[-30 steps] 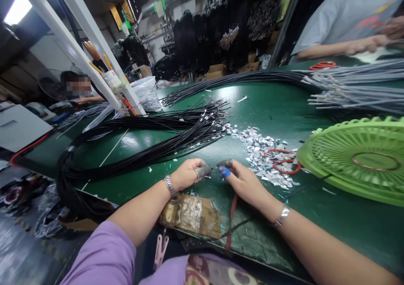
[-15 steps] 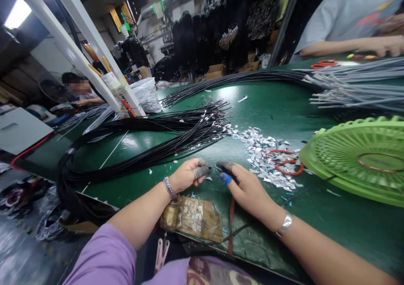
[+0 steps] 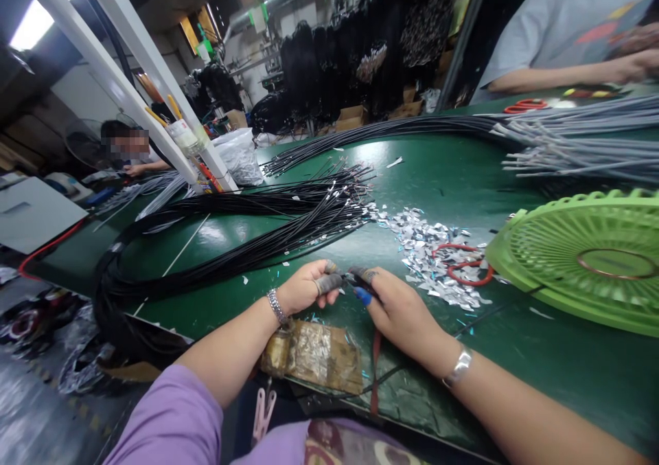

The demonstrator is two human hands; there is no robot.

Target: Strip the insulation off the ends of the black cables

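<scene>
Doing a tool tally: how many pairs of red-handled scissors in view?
2. One pair of scissors lies among the pale scraps, beside the green grille; the other pair lies farther back, near the person in grey. Others could be hidden under the scraps.

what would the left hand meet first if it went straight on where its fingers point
Most likely the right hand, whose fingers face the left hand almost tip to tip. Any small piece between them is too blurred to name, and depth there is unclear.
</scene>
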